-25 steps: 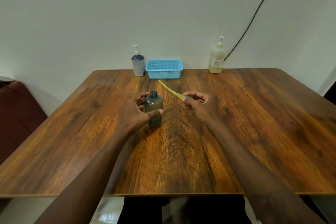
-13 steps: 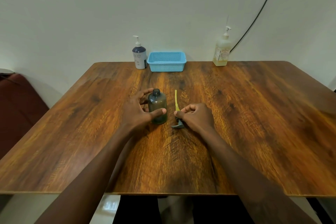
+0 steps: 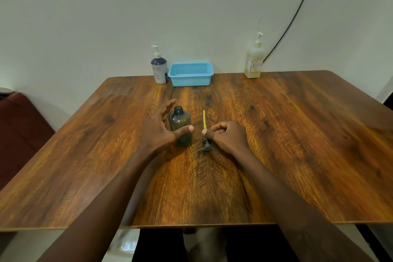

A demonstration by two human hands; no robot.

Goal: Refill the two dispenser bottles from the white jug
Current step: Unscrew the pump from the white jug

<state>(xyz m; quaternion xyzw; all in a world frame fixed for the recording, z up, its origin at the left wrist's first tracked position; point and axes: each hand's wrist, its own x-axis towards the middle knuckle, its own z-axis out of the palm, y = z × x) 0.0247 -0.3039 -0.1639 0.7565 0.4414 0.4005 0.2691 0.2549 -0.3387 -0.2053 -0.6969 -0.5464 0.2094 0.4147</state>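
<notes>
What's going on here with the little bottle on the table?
A person is getting a dispenser ready for refilling. Their left hand wraps round a dark bottle standing uncapped on the wooden table. Their right hand pinches the pump, which lies beside the bottle with its yellow tube pointing away. A white pump bottle, a blue basket and a yellowish pump bottle stand at the far edge. No white jug is in view.

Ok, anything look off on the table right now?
No spill or damage. The dark bottle stands upright, uncapped; its pump lies on the table beside it, at the right hand. No white jug is in view.
</notes>
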